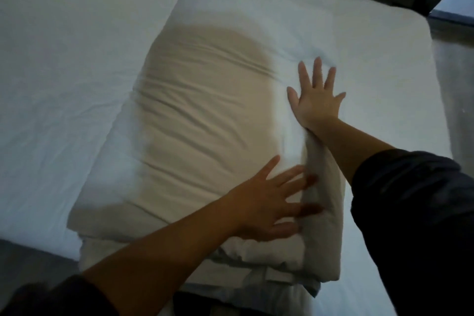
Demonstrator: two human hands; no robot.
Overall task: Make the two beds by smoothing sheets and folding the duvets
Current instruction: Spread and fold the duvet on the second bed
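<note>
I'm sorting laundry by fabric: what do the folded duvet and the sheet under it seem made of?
Folded duvet: padded matte white cloth, probably cotton or a blend; it bulges and creases softly. Sheet: thin matte white fabric, finely wrinkled; fibre unclear.

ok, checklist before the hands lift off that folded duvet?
1. Left hand spread flat on the near end of the folded duvet: ok.
2. Right hand spread flat further up, near the duvet's right edge: ok.
3. Duvet top smooth: not ok, creases run across its middle.
4. Near-end layers squared up: not ok, the lower layers stick out unevenly below the top fold.
5. Sheet around the duvet smooth: ok, only faint wrinkles on the left.
6. Second bed made: cannot tell, it is out of view.
</note>
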